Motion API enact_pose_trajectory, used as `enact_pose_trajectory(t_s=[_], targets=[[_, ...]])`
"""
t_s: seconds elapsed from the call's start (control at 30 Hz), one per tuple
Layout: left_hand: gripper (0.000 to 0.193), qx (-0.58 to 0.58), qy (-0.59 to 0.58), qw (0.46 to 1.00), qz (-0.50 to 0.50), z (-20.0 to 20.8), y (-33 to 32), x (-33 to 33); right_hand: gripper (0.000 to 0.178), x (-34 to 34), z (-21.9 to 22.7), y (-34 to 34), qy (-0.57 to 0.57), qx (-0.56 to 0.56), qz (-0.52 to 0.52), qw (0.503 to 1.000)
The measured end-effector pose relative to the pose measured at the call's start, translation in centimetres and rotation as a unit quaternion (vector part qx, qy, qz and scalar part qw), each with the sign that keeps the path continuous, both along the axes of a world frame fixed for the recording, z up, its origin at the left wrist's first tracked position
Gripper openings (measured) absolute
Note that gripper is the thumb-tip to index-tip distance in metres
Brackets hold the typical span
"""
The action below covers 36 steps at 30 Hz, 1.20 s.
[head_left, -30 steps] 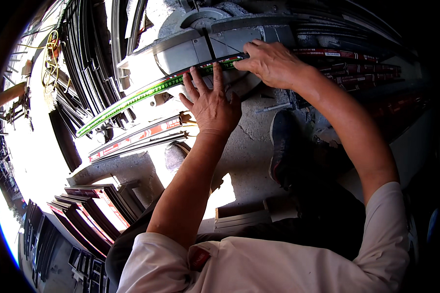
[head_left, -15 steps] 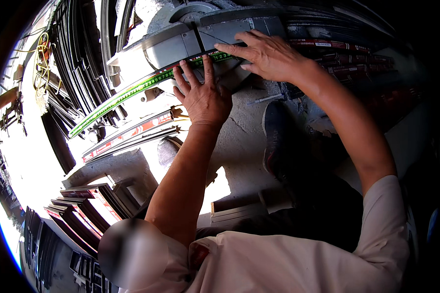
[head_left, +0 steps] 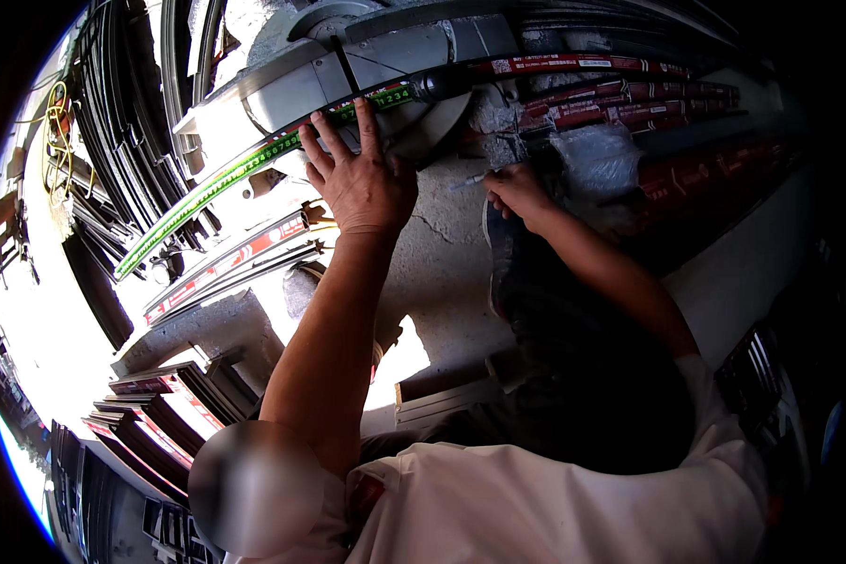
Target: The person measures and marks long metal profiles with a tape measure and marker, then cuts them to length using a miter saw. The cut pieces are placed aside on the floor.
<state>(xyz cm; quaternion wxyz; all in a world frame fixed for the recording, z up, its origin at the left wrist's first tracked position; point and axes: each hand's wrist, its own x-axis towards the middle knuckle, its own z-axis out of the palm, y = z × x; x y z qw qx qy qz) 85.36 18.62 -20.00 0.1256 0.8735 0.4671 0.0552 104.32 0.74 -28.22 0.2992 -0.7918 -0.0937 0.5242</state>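
Observation:
A green measuring tape (head_left: 197, 199) lies stretched along a long dark profile strip with red film (head_left: 573, 64). My left hand (head_left: 362, 188) is open, its fingers spread and their tips resting on the tape and strip. A dark rounded piece (head_left: 430, 88) sits at the tape's right end. Lower and to the right, my right hand (head_left: 519, 195) has its fingers closed at the right end of a slim light rod (head_left: 466, 181); the fingers partly hide that end. Behind the tape is a grey metal machine bed (head_left: 296, 92) with a dark slot.
Bundles of red-filmed profiles (head_left: 630, 111) and a crumpled clear plastic wrap (head_left: 597, 155) lie at the right. More dark profiles (head_left: 127, 122) stand at the far left, near a yellow cord (head_left: 58, 127). Stacked profile pieces (head_left: 164, 409) are at the lower left.
My right hand has left the strip and moved down toward me, closing at the slim rod. My left hand stays on the tape. The view has shifted slightly.

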Motion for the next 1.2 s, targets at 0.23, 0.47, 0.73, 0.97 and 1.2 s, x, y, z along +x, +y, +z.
enact_pose_trajectory(t_s=[0.23, 0.47, 0.73, 0.97, 1.2], targets=[[0.089, 0.000, 0.006, 1.000, -0.001, -0.1, 0.0, -0.1, 0.020, 0.1, -2.7, 1.4, 0.070, -0.076, -0.151, 0.983], [0.088, -0.011, -0.010, 1.000, -0.001, 0.2, 0.0, -0.1, 0.019, -1.3, -3.2, 2.9, 0.054, -0.068, -0.256, 0.963], [0.087, -0.022, 0.007, 1.000, 0.004, 0.5, 0.0, -0.1, 0.020, -0.3, -5.8, 1.6, 0.135, -0.035, -0.237, 0.961], [0.086, -0.017, -0.002, 1.000, 0.005, 0.3, -0.1, -0.1, 0.014, -1.2, 1.8, 2.3, 0.201, 0.181, -0.312, 0.911], [0.094, 0.015, -0.008, 1.000, 0.000, 0.2, -0.1, 0.0, 0.013, -1.5, 6.6, 5.8, 0.183, 0.306, -0.209, 0.911]])
